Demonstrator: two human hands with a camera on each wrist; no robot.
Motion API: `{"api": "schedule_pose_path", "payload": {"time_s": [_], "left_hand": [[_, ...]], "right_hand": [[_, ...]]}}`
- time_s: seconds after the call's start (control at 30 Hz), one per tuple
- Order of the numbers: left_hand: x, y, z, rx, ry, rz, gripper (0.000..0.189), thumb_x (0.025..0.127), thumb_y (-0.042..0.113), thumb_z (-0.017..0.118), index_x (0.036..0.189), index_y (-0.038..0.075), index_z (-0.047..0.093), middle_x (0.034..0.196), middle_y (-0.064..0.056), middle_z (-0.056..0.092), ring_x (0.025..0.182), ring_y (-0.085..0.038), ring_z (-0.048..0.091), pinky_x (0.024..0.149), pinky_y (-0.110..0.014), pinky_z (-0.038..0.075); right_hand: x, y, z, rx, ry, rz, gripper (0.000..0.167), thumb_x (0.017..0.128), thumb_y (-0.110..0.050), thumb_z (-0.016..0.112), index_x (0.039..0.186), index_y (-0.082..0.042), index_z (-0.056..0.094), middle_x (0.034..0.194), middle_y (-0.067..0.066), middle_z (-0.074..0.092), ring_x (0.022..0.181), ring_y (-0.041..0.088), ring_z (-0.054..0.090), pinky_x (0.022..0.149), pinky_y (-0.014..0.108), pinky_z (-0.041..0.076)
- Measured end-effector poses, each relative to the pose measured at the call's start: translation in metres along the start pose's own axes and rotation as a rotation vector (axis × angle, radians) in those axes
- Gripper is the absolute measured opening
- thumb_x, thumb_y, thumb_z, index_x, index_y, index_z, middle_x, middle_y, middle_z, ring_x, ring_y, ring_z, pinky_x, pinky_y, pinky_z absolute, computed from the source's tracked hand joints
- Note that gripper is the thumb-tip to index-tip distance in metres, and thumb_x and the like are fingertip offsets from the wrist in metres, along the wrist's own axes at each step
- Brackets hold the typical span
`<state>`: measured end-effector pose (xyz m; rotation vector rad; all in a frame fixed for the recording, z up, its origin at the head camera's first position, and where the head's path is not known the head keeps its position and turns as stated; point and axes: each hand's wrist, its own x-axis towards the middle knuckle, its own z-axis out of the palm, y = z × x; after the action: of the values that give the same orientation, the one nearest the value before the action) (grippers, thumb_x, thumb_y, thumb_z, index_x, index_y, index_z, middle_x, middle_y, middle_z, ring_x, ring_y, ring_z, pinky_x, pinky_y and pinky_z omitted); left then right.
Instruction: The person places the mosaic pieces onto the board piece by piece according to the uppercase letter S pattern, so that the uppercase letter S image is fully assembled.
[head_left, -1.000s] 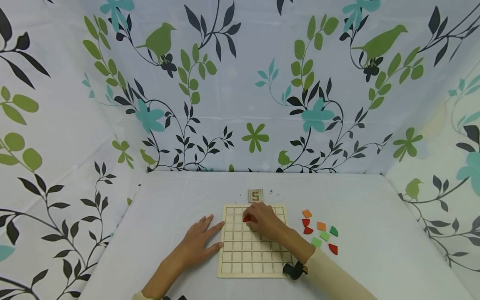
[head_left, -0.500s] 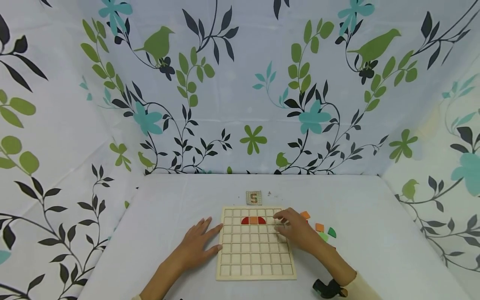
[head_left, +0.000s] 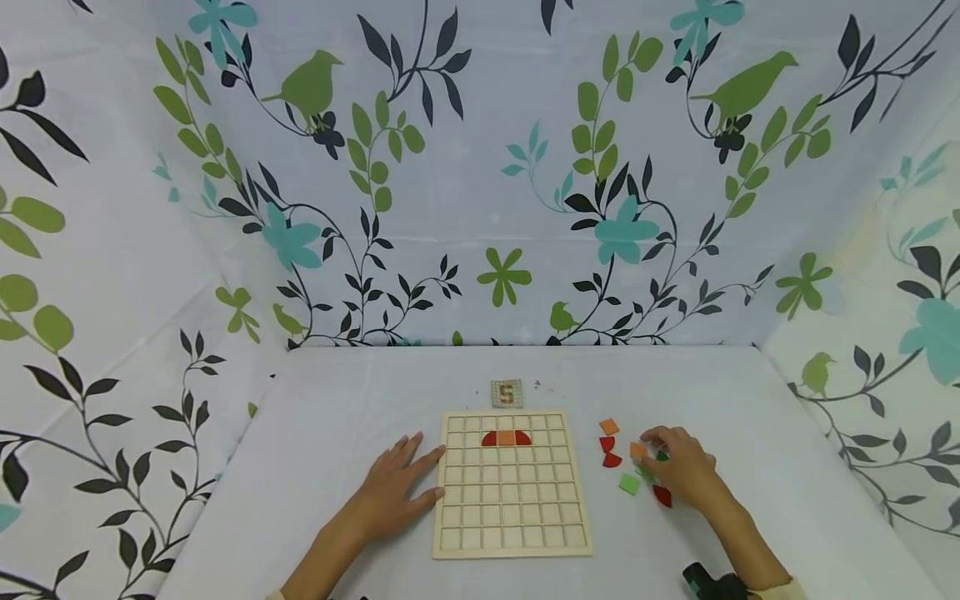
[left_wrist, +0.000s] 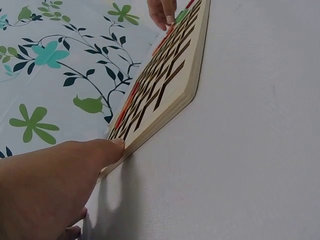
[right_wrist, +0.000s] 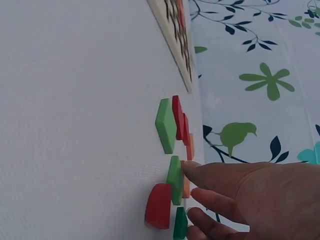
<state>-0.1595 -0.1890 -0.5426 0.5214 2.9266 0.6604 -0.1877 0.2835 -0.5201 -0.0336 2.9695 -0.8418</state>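
A pale wooden grid board (head_left: pixel 510 551) lies on the white table. My left hand (head_left: pixel 392 492) rests beside it with spread fingers, the thumb touching its left edge, also plain in the left wrist view. In one row near the board's top, an orange square tile (head_left: pixel 507 437) sits between two red quarter-round tiles (head_left: pixel 489 438). My right hand (head_left: pixel 681 467) is over the loose pieces at the right. Its thumb and forefinger stand apart around a loose orange square (head_left: pixel 638 451). A light green tile (right_wrist: pixel 175 180) and a dark green quarter-round (right_wrist: pixel 180 223) lie close to those fingers.
Between board and right hand lie another orange square (head_left: pixel 609 427), two red quarter-rounds (head_left: pixel 611 460) and a light green square (head_left: pixel 629 483). A further red quarter-round (head_left: pixel 662 496) is nearer me. Behind the board lies a small pattern card (head_left: pixel 507 393). Patterned cloth hangs around the table.
My right hand has let go of the red quarter-round on the board and moved right to the loose pieces. My left hand has stayed at the board's edge.
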Motion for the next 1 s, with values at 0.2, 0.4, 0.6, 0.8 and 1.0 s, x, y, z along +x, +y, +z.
{"api": "schedule_pose_path", "payload": {"time_s": [0.2, 0.4, 0.6, 0.8, 1.0], "left_hand": [[-0.001, 0.000, 0.001, -0.003, 0.009, 0.009, 0.064, 0.103, 0.054, 0.061, 0.161, 0.028, 0.047, 0.171, -0.019, 0.031, 0.160, -0.045, 0.023, 0.126, -0.067, 0.021], [-0.001, 0.002, 0.000, -0.006, 0.000, 0.004, 0.065, 0.103, 0.055, 0.060, 0.161, 0.028, 0.046, 0.171, -0.019, 0.031, 0.160, -0.045, 0.022, 0.126, -0.068, 0.021], [-0.001, 0.001, -0.001, -0.010, 0.000, -0.007, 0.065, 0.103, 0.055, 0.061, 0.161, 0.028, 0.046, 0.172, -0.018, 0.030, 0.160, -0.045, 0.022, 0.126, -0.068, 0.020], [-0.001, -0.001, 0.000, -0.005, -0.011, -0.006, 0.067, 0.103, 0.058, 0.059, 0.162, 0.029, 0.045, 0.172, -0.018, 0.029, 0.160, -0.045, 0.021, 0.126, -0.067, 0.020], [-0.001, -0.002, 0.000, -0.006, -0.002, 0.000, 0.066, 0.103, 0.056, 0.060, 0.161, 0.028, 0.046, 0.172, -0.018, 0.030, 0.160, -0.045, 0.022, 0.126, -0.068, 0.021]], "right_hand": [[0.008, 0.002, 0.004, -0.014, -0.013, 0.042, 0.031, 0.096, -0.022, 0.077, 0.120, -0.004, 0.070, 0.119, 0.022, 0.063, 0.111, 0.041, 0.059, 0.079, 0.054, 0.042], [0.013, 0.000, 0.005, 0.016, -0.015, 0.007, 0.031, 0.097, -0.016, 0.075, 0.122, 0.000, 0.069, 0.121, 0.023, 0.061, 0.112, 0.039, 0.059, 0.096, 0.059, 0.052], [0.020, 0.005, 0.009, 0.087, -0.005, -0.053, 0.035, 0.099, -0.015, 0.074, 0.129, 0.001, 0.067, 0.129, 0.023, 0.060, 0.123, 0.042, 0.058, 0.109, 0.063, 0.048], [0.024, 0.010, 0.017, 0.127, 0.017, -0.074, 0.035, 0.099, -0.011, 0.072, 0.132, 0.000, 0.067, 0.133, 0.021, 0.062, 0.129, 0.043, 0.058, 0.111, 0.064, 0.047], [0.025, 0.007, 0.022, 0.097, 0.045, -0.106, 0.033, 0.101, -0.008, 0.068, 0.133, 0.000, 0.067, 0.133, 0.020, 0.063, 0.123, 0.040, 0.062, 0.107, 0.060, 0.052]]}}
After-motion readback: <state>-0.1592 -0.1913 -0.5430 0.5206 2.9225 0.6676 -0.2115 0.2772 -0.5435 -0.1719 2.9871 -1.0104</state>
